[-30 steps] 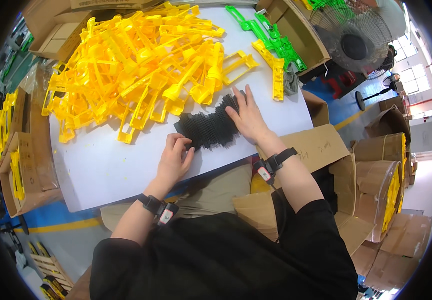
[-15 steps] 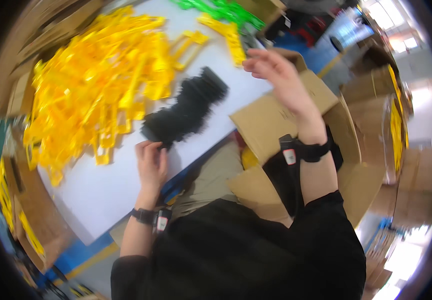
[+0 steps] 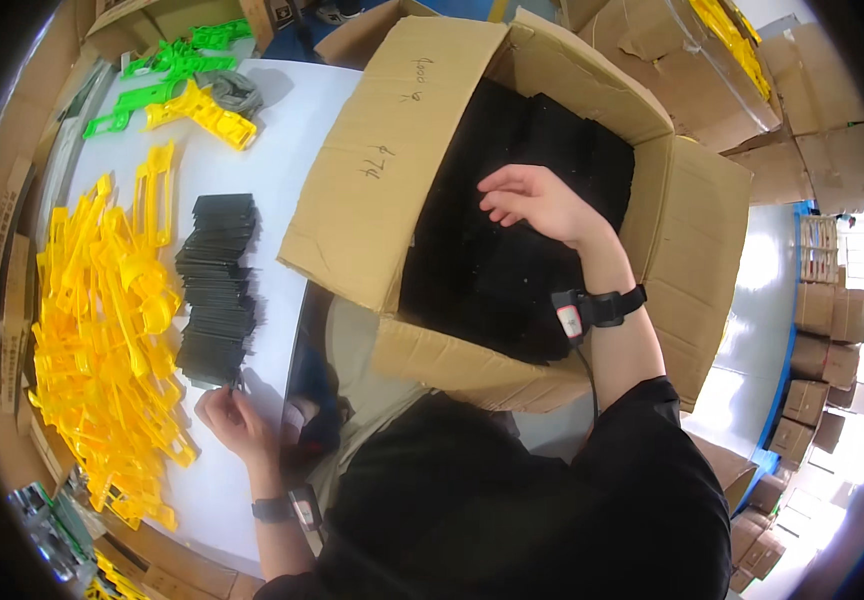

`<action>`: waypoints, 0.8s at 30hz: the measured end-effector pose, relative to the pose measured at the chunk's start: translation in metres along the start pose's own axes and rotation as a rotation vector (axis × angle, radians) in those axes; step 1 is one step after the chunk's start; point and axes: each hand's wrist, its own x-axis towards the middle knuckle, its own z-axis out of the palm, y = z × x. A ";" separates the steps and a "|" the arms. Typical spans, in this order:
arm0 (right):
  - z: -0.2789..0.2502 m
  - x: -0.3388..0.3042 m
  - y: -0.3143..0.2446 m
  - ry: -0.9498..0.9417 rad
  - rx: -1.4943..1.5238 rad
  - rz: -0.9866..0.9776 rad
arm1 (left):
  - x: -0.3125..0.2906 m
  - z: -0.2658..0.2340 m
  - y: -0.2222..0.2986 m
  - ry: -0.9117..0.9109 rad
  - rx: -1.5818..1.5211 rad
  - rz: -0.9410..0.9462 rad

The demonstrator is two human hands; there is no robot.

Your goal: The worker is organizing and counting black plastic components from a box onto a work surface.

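Observation:
A row of thin black pieces, packed closely together, lies on the white table to my left. At the near end of this row is my left hand, its fingers loosely curled with a gap to the thumb; I see nothing in it. My right hand hovers over the open cardboard box, fingers slightly bent and apart, holding nothing visible. Inside the box, black contents lie in dark blocks whose details are hard to make out.
Yellow plastic parts form a large heap left of the black row. Green plastic parts and a separate yellow part lie at the table's far end. Stacked cartons stand at the far right.
My view has turned right, bringing the box and its black contents fully into sight. My right hand has gone from above the table's edge to over the box. The left stays by the row's end.

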 end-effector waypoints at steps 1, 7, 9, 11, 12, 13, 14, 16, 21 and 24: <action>0.006 0.006 0.005 0.010 0.016 -0.035 | 0.000 0.002 0.001 -0.002 0.024 -0.008; 0.082 0.017 0.024 -0.053 -0.777 -0.408 | -0.002 -0.004 0.005 0.007 0.105 0.036; 0.106 0.012 0.027 0.006 -1.113 -0.323 | -0.001 -0.003 0.004 0.005 0.145 0.060; 0.124 0.017 0.044 0.103 -1.215 -0.214 | -0.001 -0.004 0.006 -0.001 0.176 0.084; 0.130 0.024 0.064 0.265 -1.352 -0.347 | -0.001 -0.004 0.009 -0.016 0.160 0.025; 0.134 0.027 0.065 0.429 -1.480 -0.489 | -0.001 -0.005 0.011 -0.027 0.148 -0.036; 0.132 0.030 0.065 0.373 -1.515 -0.445 | 0.000 -0.005 0.010 -0.027 0.152 -0.040; 0.123 0.031 0.053 0.265 -1.453 -0.396 | 0.001 -0.004 0.009 -0.001 0.162 0.072; 0.099 0.029 0.050 0.190 -1.265 -0.439 | 0.002 -0.004 0.008 -0.009 0.150 0.094; 0.095 0.030 0.050 0.260 -1.262 -0.446 | 0.002 -0.004 0.008 -0.016 0.153 0.083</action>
